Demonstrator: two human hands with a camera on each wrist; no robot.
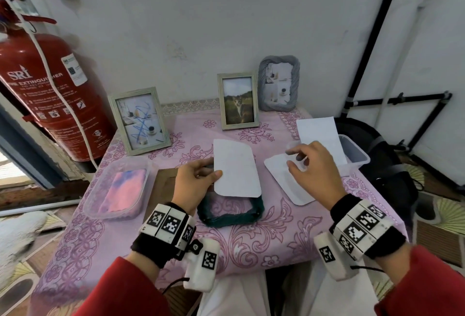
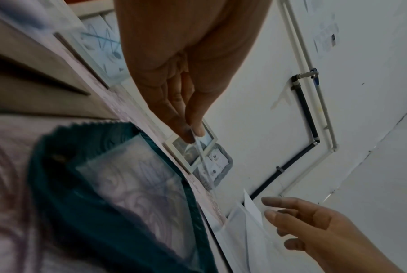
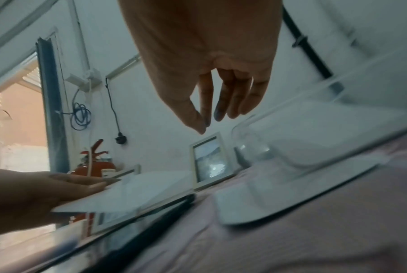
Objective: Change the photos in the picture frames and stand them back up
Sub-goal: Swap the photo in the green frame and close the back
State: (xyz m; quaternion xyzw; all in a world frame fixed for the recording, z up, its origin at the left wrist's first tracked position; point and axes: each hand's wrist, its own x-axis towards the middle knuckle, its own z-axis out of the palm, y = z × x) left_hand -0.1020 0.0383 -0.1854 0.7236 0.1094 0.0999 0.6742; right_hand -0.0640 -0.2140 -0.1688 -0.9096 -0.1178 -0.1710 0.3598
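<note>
My left hand (image 1: pixel 214 172) pinches the left edge of a white round-cornered card (image 1: pixel 237 169), blank side up. It is held just above a dark green frame (image 1: pixel 231 215) that lies flat on the pink tablecloth. In the left wrist view the fingers (image 2: pixel 186 133) pinch the card edge-on over the green frame (image 2: pixel 118 212). My right hand (image 1: pixel 294 159) hovers with loosely curled fingers over a white lid (image 1: pixel 284 185), holding nothing; the right wrist view shows that hand (image 3: pixel 207 123) empty. Three frames stand at the back: a scribbled-photo frame (image 1: pixel 138 120), a cat-photo frame (image 1: pixel 237 100) and a grey frame (image 1: pixel 279 83).
A clear tub (image 1: pixel 354 152) with white sheets (image 1: pixel 318 132) stands at the right edge. Another tub with a pink-blue cloth (image 1: pixel 118 187) sits at the left, a brown board (image 1: pixel 164 182) beside it. A red fire extinguisher (image 1: pixel 50 89) stands left, a black bag (image 1: pixel 382 164) right.
</note>
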